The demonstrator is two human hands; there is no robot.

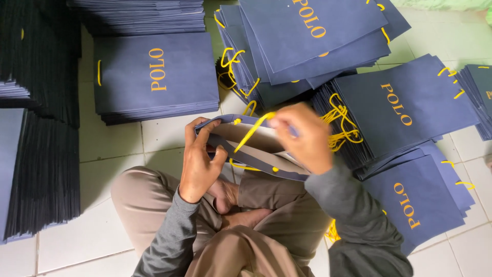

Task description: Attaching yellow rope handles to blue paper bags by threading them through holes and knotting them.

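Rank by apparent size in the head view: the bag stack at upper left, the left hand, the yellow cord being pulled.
1. bag stack
2. left hand, though nearer the camera
3. yellow cord

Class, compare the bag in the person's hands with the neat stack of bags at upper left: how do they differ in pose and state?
The held bag is open, showing its pale inside; the stack of bags lies closed and flat. The held bag is gripped by the left hand while the right hand pulls a yellow cord; the stack rests untouched on the tiled floor. Both are dark blue paper with yellow cord handles.
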